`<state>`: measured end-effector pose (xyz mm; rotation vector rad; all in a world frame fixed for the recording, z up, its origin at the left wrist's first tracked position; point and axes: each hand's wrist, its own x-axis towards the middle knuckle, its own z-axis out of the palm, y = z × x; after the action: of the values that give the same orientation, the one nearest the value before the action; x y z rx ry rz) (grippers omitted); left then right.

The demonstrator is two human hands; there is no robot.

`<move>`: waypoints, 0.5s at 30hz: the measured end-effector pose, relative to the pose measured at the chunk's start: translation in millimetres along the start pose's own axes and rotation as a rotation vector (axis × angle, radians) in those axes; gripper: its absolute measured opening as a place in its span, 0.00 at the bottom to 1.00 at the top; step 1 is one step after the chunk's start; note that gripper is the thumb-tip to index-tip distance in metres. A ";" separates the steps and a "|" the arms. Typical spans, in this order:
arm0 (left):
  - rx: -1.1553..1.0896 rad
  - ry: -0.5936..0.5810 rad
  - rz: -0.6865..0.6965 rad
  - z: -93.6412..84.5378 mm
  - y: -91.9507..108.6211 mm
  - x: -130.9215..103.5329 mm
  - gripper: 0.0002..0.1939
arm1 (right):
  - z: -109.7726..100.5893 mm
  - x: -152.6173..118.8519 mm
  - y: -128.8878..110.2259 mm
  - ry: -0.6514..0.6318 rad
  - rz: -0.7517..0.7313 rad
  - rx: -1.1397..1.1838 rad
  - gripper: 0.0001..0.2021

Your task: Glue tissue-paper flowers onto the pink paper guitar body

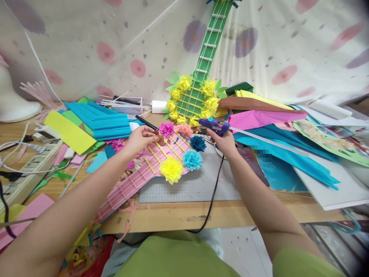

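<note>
My right hand (225, 143) is wrapped round a blue-purple hot glue gun (213, 125), its nozzle pointing left and a long white glue stick (266, 140) sticking out behind. Pinched in my left hand (142, 139) is a brown crepe paper flower (163, 139), partly hidden by the fingers. Below both hands lies a pink paper guitar (127, 192) with white strings and yellow strips. Around its body sit a magenta flower (166, 129), a coral flower (184, 130), a dark blue flower (198, 143), a light blue flower (193, 159) and a yellow flower (171, 169).
A green paper guitar (211, 42) with yellow flowers leans against the patterned curtain (161, 34). Blue crepe paper (109, 125) lies left, more coloured sheets (268, 119) right. A grey cutting mat (187, 192) lies under the pink guitar. The gun's black cord (213, 196) hangs over the edge; a power strip (29, 169) is left.
</note>
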<state>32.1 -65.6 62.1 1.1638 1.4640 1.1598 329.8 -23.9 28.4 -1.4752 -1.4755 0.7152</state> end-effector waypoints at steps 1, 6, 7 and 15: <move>0.001 0.015 0.004 -3.4 1.0 0.9 0.20 | -3.1 1.0 9.4 0.052 0.019 -0.022 0.23; 0.003 0.086 0.016 -17.6 5.4 4.4 0.22 | -5.5 -2.5 43.9 0.062 0.079 -0.223 0.27; 0.006 0.096 0.014 -19.9 6.0 4.7 0.22 | -3.5 -3.7 47.8 0.049 0.103 -0.273 0.28; -0.001 0.177 -0.023 -33.0 4.4 4.6 0.24 | 7.3 -3.2 57.1 -0.051 0.051 -0.551 0.25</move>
<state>-0.3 -64.8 70.9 1.0631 1.6054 1.2740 348.8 -18.7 -25.8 -1.9193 -1.7681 0.3875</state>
